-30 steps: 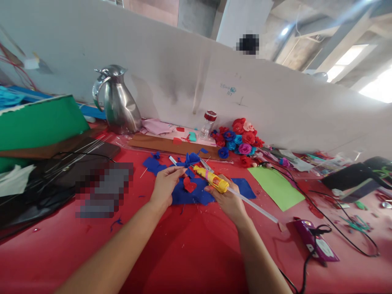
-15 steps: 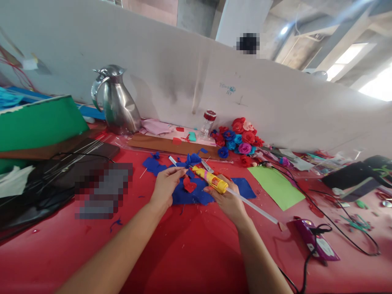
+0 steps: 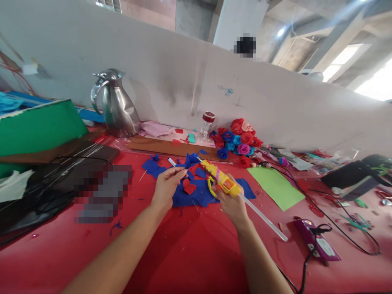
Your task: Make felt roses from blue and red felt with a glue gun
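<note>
Yellow gun (image 3: 225, 182), gripped in the right hand (image 3: 234, 206), slides back toward four o'clock, seemingly re-aiming its glue, nozzle beside the blue flower (image 3: 191, 159) at ten, seemingly stem-pinched in the left hand's (image 3: 165, 188) closed fingertips!

Glue gun (image 3: 223, 179): one, yellow, banded in pinkish purple towards the front, with an orange patch further back and a curved yellow trigger (image 3: 210, 187) beneath; held aslant, nozzle (image 3: 200, 160) up and to the left, rear end down to the right. Glue stick (image 3: 265, 219): one, whitish, translucent, long and straight; seated in the rear of the gun and jutting well out, sloping down to the right. Flower (image 3: 192, 159): one, deep blue, small, with folded, pointed petals; held up just beside the nozzle; whether the two touch is hard to make out.
</note>
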`<state>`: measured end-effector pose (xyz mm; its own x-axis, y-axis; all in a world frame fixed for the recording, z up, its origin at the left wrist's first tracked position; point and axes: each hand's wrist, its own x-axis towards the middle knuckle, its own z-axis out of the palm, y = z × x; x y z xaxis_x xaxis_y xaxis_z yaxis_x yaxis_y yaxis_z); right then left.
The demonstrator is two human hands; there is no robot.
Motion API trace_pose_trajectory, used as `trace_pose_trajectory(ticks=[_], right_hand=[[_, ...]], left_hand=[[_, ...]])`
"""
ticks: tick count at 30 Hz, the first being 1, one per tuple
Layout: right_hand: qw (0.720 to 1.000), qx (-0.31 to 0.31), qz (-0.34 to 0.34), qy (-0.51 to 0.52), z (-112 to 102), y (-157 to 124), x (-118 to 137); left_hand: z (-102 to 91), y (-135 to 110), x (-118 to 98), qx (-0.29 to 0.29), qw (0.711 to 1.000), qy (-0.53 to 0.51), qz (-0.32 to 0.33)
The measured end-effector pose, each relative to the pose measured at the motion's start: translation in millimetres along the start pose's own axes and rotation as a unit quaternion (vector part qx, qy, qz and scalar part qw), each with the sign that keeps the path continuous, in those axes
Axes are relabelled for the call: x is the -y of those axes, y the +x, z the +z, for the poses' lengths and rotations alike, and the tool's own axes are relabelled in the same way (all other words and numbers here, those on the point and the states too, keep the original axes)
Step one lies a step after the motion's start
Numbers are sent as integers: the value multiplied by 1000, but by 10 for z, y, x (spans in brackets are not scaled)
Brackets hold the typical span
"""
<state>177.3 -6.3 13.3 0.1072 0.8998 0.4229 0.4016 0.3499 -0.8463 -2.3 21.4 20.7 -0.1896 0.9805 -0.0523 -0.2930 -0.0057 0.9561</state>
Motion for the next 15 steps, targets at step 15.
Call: trace_pose_trajectory(ticks=[15], right_hand=[[987,-138,68,40,-76,103,11]], left_hand=[[-37,0,56,95,982,-71,149]])
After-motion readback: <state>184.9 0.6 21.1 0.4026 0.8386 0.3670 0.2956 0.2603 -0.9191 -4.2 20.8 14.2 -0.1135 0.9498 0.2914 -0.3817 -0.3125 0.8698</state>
